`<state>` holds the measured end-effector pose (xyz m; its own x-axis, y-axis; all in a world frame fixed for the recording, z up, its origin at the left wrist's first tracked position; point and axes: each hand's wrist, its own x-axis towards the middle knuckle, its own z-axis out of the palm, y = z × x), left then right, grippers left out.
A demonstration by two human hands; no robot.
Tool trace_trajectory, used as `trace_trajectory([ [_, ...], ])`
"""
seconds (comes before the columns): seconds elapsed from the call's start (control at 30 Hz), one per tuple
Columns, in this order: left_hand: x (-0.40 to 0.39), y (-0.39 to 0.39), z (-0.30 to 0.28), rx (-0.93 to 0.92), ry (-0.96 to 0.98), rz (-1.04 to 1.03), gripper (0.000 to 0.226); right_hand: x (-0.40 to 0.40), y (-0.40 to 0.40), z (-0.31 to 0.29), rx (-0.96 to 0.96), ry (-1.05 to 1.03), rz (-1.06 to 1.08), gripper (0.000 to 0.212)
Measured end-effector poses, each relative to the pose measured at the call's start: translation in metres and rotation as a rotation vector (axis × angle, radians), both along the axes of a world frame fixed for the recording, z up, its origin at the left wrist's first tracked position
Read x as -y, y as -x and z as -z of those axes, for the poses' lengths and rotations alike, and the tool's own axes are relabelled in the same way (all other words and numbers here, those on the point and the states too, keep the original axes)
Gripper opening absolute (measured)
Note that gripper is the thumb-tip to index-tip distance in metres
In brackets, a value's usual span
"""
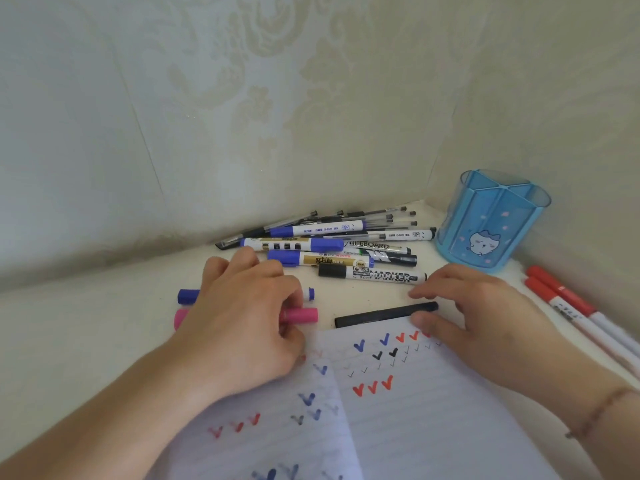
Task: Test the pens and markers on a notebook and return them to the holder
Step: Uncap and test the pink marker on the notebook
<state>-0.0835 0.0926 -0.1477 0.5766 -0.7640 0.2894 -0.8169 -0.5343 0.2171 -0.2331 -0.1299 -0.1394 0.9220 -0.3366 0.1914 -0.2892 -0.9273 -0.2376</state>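
Wallpapered corner — left hand (247, 306) grips pink marker (300, 315).

Soft, even daylight, fairly bright, slightly cool cast; source not in view. Shadows weak and diffuse: faint ones under the pile of pens and markers (332, 237) far centre and beside the translucent blue plastic pen holder (491, 220) far right. No hard glare. Wide-angle distortion bends the patterned cream wallpaper walls (242, 98) and stretches the near corners. Overall mildly soft; near edge of the lined notebook page (398, 427) blurred, pen labels only partly legible.
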Motion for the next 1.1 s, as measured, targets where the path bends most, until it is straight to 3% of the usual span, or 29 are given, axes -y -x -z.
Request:
trace_trajectory([
  [0.1, 0.000, -0.003, 0.005, 0.070, 0.028, 0.023, 0.012, -0.005, 0.001, -0.003, 0.135, -0.004, -0.021, 0.033],
  [0.2, 0.002, -0.003, 0.004, 0.166, 0.178, 0.075, 0.014, -0.018, 0.002, -0.010, 0.287, -0.040, -0.099, 0.032],
  [0.33, 0.005, 0.007, -0.007, 0.236, 0.477, 0.279, 0.013, -0.040, 0.005, -0.017, 0.372, -0.168, -0.257, 0.038],
  [0.43, 0.007, 0.015, -0.006, 0.273, 0.568, 0.460, 0.013, -0.055, 0.006, -0.018, 0.370, -0.230, -0.393, 0.047],
  [0.57, 0.008, 0.019, -0.002, 0.226, 0.642, 0.523, 0.020, -0.062, 0.006, -0.015, 0.503, -0.244, -0.443, 0.029],
  [0.63, 0.007, 0.019, -0.004, 0.149, 0.653, 0.513, 0.022, -0.060, 0.009, -0.019, 0.577, -0.291, -0.422, 0.022],
  [0.8, 0.007, 0.020, -0.006, -0.052, 0.595, 0.454, 0.025, -0.054, 0.017, -0.029, 0.787, -0.688, -0.375, 0.016],
  [0.93, 0.010, 0.028, -0.006, -0.100, 0.476, 0.569, 0.023, -0.068, 0.011, -0.023, 0.488, -0.721, -0.448, 0.028],
  [1.03, 0.009, 0.031, -0.006, -0.156, 0.407, 0.591, 0.025, -0.070, 0.009, -0.017, 0.471, -0.828, -0.425, 0.028],
  [1.1, 0.009, 0.032, -0.006, -0.164, 0.364, 0.601, 0.028, -0.073, 0.008, -0.017, 0.490, -0.771, -0.434, 0.029],
])
